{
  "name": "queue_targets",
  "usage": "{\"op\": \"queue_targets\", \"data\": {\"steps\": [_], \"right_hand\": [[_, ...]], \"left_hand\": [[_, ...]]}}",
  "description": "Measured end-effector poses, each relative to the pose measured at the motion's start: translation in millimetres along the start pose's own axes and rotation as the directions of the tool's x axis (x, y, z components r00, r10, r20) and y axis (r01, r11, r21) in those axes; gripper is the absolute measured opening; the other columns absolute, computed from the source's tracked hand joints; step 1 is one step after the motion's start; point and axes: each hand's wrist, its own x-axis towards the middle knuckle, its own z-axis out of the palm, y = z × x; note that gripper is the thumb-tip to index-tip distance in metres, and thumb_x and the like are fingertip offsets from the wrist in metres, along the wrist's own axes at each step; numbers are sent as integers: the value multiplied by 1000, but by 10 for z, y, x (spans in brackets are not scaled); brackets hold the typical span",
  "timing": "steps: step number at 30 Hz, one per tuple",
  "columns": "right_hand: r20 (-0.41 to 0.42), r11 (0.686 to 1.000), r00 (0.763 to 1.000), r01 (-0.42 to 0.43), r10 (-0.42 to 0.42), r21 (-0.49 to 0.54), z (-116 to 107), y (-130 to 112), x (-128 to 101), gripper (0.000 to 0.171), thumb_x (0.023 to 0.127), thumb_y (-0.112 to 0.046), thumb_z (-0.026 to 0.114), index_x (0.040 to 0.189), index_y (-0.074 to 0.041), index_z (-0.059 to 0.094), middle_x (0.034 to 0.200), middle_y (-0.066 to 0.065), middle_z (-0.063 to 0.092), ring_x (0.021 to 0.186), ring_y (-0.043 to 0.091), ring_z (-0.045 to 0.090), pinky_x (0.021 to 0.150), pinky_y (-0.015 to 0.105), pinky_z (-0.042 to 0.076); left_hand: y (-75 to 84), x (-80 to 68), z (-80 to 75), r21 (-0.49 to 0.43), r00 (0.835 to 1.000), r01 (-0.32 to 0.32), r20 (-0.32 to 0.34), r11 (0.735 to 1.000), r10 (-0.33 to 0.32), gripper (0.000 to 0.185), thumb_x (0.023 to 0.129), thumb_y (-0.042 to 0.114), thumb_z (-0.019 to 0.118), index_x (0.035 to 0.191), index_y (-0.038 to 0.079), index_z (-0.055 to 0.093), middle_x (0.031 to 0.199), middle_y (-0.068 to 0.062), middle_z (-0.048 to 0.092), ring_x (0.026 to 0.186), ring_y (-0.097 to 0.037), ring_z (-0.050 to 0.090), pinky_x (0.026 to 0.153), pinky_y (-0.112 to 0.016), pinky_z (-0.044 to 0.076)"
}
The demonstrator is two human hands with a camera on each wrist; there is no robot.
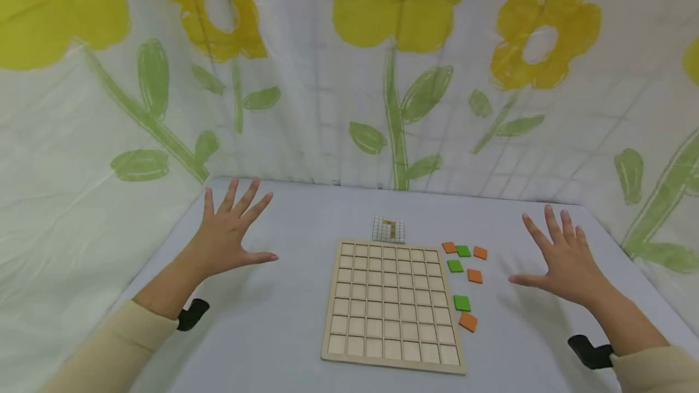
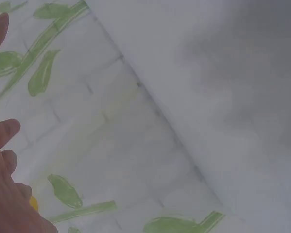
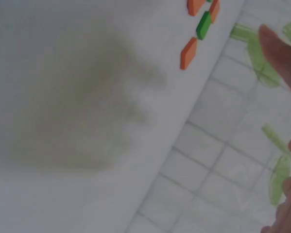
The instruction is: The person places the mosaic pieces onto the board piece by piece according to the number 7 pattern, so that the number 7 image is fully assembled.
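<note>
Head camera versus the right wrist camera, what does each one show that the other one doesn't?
Only the head view shows the wooden grid board, the small pattern card behind it, all seven tiles, and the left hand held open above the table.

Only the right wrist view gives a blurred close-up of the hand's shadow on the table.

Both show the right hand, open with fingers spread, some orange tiles and green tiles, and the flower-print backdrop.

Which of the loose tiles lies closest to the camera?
The orange tile at the bottom of the group, beside the wooden grid board, just below a green tile; all others lie farther back.
</note>
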Motion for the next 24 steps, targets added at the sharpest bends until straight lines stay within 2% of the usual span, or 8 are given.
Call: {"op": "queue_targets", "data": {"steps": [3, 5, 8, 12, 17, 21, 24], "right_hand": [[101, 990, 995, -23, 9, 139, 28, -108, -44, 118, 61, -50, 78, 148, -12, 9, 146, 36, -2, 132, 52, -14, 100, 73, 0], [171, 969, 985, -59, 18, 238, 43, -188, -70, 112, 61, -46, 79, 146, -7, 17, 145, 38, 2, 131, 55, -9, 97, 75, 6], [264, 923, 963, -146, 50, 355, 56, -313, -90, 104, 63, -42, 79, 143, -2, 26, 146, 36, 7, 132, 55, -4, 94, 76, 12], [341, 886, 936, -231, 89, 402, 99, -479, -129, 96, 65, -42, 78, 139, 1, 34, 145, 32, 18, 130, 54, 15, 91, 73, 25], [379, 863, 920, -272, 102, 427, 179, -621, -204, 90, 67, -44, 77, 135, 0, 40, 140, 30, 31, 123, 53, 31, 89, 66, 37], [372, 820, 924, -280, 90, 499, 243, -670, -226, 82, 69, -40, 77, 132, 2, 44, 133, 28, 42, 116, 48, 44, 91, 57, 43], [356, 789, 928, -299, 110, 536, 284, -696, -221, 70, 69, -35, 78, 124, 1, 53, 124, 21, 53, 107, 36, 54, 90, 46, 49]], "left_hand": [[94, 2, 59, -134, 1000, -14, -5, 991, 13, 103, 62, 64, 70, 144, 15, 30, 154, -10, 10, 139, -41, -2, 96, -78, 5], [173, -13, 116, -227, 1000, -6, 23, 974, 11, 100, 63, 60, 72, 142, 14, 33, 154, -10, 11, 139, -40, -1, 96, -78, 5], [296, -24, 208, -355, 995, 30, 98, 934, 5, 95, 66, 56, 73, 142, 15, 33, 154, -11, 12, 140, -39, 3, 98, -76, 6], [478, 11, 332, -504, 977, 79, 210, 860, 33, 92, 69, 52, 72, 144, 19, 30, 154, -9, 10, 140, -38, 5, 102, -72, 7], [725, 116, 491, -628, 942, 169, 329, 760, 63, 95, 68, 53, 73, 145, 23, 26, 155, -6, 5, 141, -33, 0, 105, -69, 5], [885, 209, 619, -673, 920, 221, 384, 706, 78, 97, 67, 50, 76, 146, 22, 26, 155, -5, 4, 141, -33, 0, 107, -66, 4], [961, 251, 703, -693, 912, 243, 401, 679, 83, 96, 67, 48, 76, 145, 19, 27, 155, -6, 6, 141, -34, 2, 109, -64, 9]]}}
